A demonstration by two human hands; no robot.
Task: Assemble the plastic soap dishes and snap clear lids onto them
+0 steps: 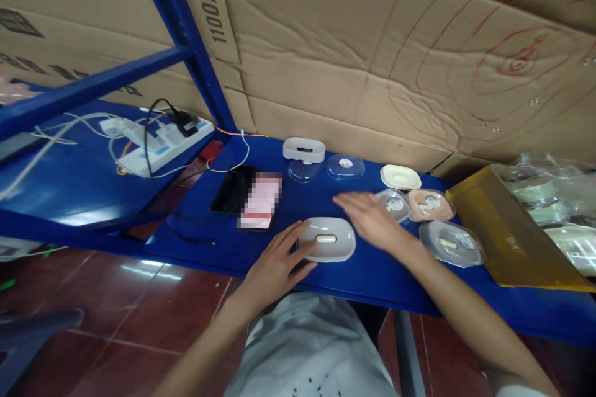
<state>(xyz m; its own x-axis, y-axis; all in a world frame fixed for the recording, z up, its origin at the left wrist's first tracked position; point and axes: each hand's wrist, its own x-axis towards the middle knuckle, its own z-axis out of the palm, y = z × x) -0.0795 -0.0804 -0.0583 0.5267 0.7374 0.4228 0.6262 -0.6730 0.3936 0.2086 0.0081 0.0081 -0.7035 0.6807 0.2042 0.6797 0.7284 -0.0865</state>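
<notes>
A light grey oval dish (pixel 333 251) with a small cream bar at its centre lies near the front edge of the blue table (pixel 298 195). My left hand (pixel 279 260) rests at the dish's left side, fingers spread, one reaching over its inside. My right hand (pixel 367 217) hovers beyond the dish's right rim, fingers stretched forward and slightly blurred, holding nothing visible. Beside it sits a clear lid with a round sticker (pixel 395 203). Further right are a peach dish under a clear lid (pixel 431 205) and a grey dish under a clear lid (pixel 451 243).
At the back are a white oval ring (pixel 303 149), a clear lid (pixel 345 167) and a cream dish (pixel 400 177). Phones (pixel 261 201) and cables lie left, beside a power strip (pixel 162 146). An open carton (pixel 493 229) with wrapped dishes stands right. A blue post (pixel 186 37) rises at left.
</notes>
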